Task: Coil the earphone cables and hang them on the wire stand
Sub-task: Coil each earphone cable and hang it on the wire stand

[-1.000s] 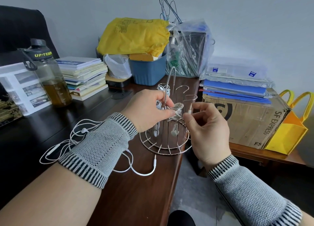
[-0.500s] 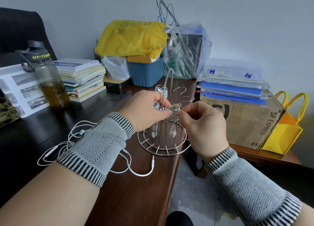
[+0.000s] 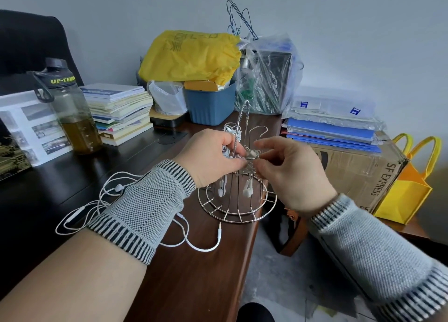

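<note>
A chrome wire stand (image 3: 236, 206) with hooks and a round base sits at the brown table's right edge. A coiled white earphone (image 3: 233, 131) hangs on a back hook. My left hand (image 3: 208, 156) and my right hand (image 3: 291, 173) meet at a front hook, both pinching a small white earphone coil (image 3: 252, 155) there. Two earbuds (image 3: 247, 190) dangle below inside the stand. A loose white earphone cable (image 3: 101, 200) lies tangled on the table under my left forearm, its plug (image 3: 219, 232) near the stand's base.
A dark bottle (image 3: 70, 113) with amber liquid, a stack of books (image 3: 118, 110), a blue bin (image 3: 211, 103) under a yellow bag and a clear plastic bag (image 3: 266, 74) stand behind. A cardboard box (image 3: 358, 171) and yellow tote (image 3: 409, 186) are on the right.
Both hands have closed in together at the front hook and the view has shifted slightly. The coil has settled lower on the hook between the fingertips.
</note>
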Action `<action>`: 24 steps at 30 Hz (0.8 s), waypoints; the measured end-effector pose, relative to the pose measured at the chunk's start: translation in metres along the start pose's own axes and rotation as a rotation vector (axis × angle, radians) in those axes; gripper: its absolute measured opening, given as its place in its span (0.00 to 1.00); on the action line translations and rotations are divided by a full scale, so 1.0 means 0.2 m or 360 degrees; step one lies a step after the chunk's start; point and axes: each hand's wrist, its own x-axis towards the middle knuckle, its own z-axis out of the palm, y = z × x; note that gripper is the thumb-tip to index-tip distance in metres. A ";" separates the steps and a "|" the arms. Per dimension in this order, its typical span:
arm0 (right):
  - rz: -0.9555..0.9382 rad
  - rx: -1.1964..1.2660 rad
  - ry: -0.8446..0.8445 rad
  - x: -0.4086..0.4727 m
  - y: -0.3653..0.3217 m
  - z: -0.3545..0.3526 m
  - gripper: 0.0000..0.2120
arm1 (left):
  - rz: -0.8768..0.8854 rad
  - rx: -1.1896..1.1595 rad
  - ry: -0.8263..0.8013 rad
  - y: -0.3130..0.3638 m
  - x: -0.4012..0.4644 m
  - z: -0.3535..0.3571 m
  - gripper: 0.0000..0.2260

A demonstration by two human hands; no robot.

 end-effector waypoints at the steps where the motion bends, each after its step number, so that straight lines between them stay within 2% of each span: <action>1: 0.0033 -0.0024 -0.0114 0.02 -0.02 -0.02 0.11 | -0.0004 0.0002 0.0004 0.00 0.00 0.00 0.06; 5: 0.0108 -0.0123 -0.0505 0.10 -0.10 -0.10 0.11 | -0.0043 0.0006 0.0001 -0.01 0.00 0.00 0.06; 7: 0.0139 -0.0141 -0.0601 0.13 -0.12 -0.11 0.12 | -0.0060 0.0017 -0.0002 -0.01 0.00 0.00 0.07; 12: 0.0342 0.0238 -0.0719 0.15 -0.12 -0.12 0.07 | -0.0070 -0.0002 -0.0010 -0.01 0.01 0.00 0.07; 14: 0.0387 0.0339 -0.0719 0.15 -0.12 -0.13 0.04 | -0.0064 -0.0005 -0.0012 0.00 0.00 0.00 0.07; 16: 0.0341 0.0231 -0.0696 0.15 -0.13 -0.13 0.04 | -0.0063 0.0000 -0.0015 0.00 0.00 0.00 0.07; 20: -0.0136 -0.0639 -0.0487 0.15 -0.16 -0.11 0.06 | -0.0070 -0.0034 -0.0027 0.01 0.00 0.00 0.06; 24: -0.0200 -0.0553 -0.0227 0.20 -0.20 -0.08 0.05 | -0.0076 -0.0063 -0.0029 0.01 0.00 -0.01 0.05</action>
